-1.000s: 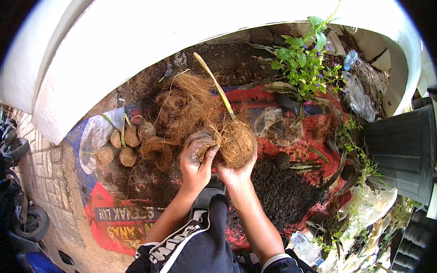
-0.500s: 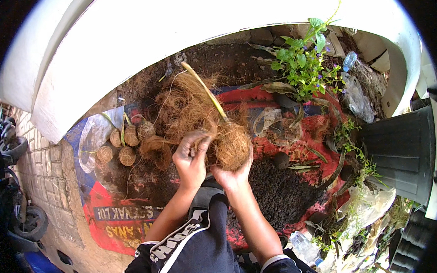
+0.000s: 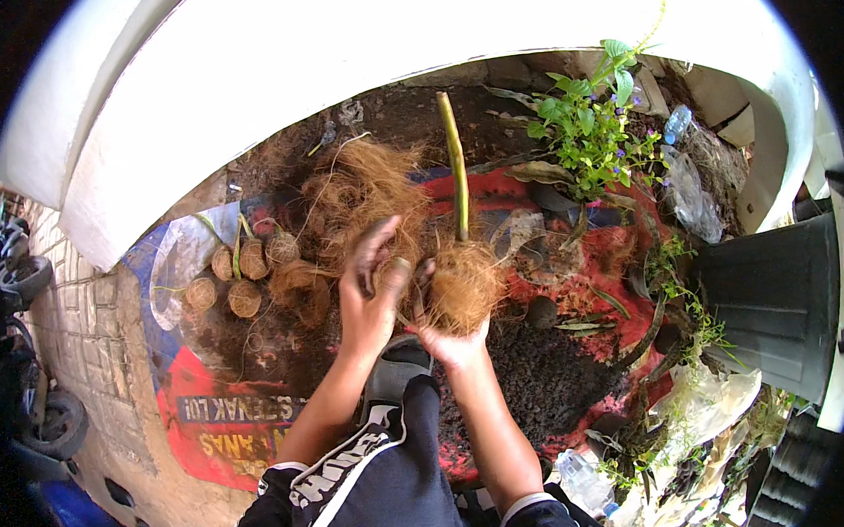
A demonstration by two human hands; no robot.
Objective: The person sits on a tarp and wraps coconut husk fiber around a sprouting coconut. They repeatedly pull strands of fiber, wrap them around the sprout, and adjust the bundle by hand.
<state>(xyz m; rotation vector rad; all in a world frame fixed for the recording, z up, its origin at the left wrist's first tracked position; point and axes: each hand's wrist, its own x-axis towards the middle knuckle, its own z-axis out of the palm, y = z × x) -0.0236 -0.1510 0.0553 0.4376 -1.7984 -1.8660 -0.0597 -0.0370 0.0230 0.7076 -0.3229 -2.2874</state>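
Observation:
A round ball wrapped in brown coconut fibre (image 3: 463,285) rests in my right hand (image 3: 455,343), which cups it from below and from its left side. From the top of the ball a thick green stem (image 3: 458,171) with a cut end stands nearly upright. My left hand (image 3: 371,290) is just left of the ball, fingers apart and dirt on them, with nothing visible in its grasp. Beyond it lies a loose heap of coconut fibre (image 3: 361,190). Several smaller fibre-wrapped balls (image 3: 253,260), some with green shoots, sit together on the left.
Dark loose soil (image 3: 552,381) is piled on a red and blue printed sheet (image 3: 194,380) on the ground. A flowering plant (image 3: 591,121) grows at the far right, near a black plastic bin (image 3: 768,303). A white curved surface (image 3: 410,26) spans the far side.
The fibre ball has shifted slightly right, and its stem has swung from leaning left to nearly upright. My left hand's fingers have spread and come away from the ball.

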